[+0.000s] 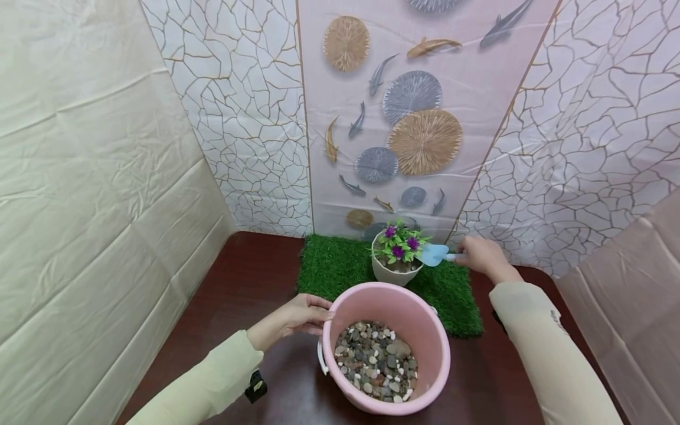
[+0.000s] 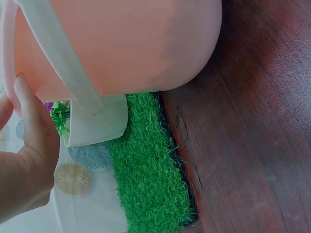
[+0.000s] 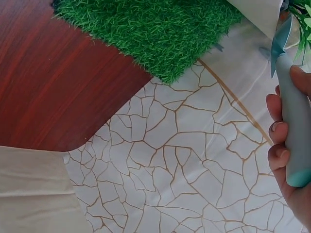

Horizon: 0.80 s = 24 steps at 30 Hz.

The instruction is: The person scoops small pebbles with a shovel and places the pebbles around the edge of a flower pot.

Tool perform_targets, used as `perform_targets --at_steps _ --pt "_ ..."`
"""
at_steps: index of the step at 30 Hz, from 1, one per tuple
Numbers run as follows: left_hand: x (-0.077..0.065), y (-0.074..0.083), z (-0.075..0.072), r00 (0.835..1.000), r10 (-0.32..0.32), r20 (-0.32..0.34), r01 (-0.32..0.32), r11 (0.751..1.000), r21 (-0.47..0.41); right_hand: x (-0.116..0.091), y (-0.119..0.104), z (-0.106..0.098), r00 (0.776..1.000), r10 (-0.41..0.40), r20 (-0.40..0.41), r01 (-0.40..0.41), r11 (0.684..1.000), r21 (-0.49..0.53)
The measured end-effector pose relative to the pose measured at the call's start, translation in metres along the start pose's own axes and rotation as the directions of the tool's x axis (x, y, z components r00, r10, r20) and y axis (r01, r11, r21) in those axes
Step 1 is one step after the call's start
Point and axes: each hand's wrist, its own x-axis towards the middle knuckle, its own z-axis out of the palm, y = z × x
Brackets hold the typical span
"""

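Note:
A pink bucket (image 1: 441, 354) with a white handle (image 2: 63, 58) stands at the table's front, and pebbles (image 1: 374, 360) cover its bottom. At its left side, my left hand (image 1: 303, 316) pinches the rim between thumb and fingers. My right hand (image 1: 480, 255) grips the handle of a small light-blue trowel (image 1: 434, 254). The trowel's blade reaches the right edge of a white flowerpot (image 1: 395, 276) holding a plant with purple flowers (image 1: 397, 242). Leaves partly hide the blade tip. In the right wrist view, fingers (image 3: 279, 131) wrap round the trowel's grey-blue handle (image 3: 296, 121).
Under the pot lies a green artificial grass mat (image 1: 332, 265) on the dark wooden table (image 1: 255, 277). Behind the table hangs a patterned cloth (image 1: 372, 118) with fish and discs. Beige cloth walls (image 1: 106, 206) close in the sides.

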Motion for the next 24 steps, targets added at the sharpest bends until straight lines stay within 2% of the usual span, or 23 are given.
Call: perform_targets --at_steps 15,24 --pt "0.002 -0.001 -0.001 1.000 -0.013 -0.012 0.013 1.000 0.000 0.003 0.000 -0.007 1.000 -0.016 0.005 0.016 0.998 -0.059" --pt "0.002 -0.002 0.000 1.000 -0.012 -0.010 0.012 1.000 -0.001 -0.007 0.009 -0.006 1.000 0.004 -0.001 -0.004 0.999 -0.041"
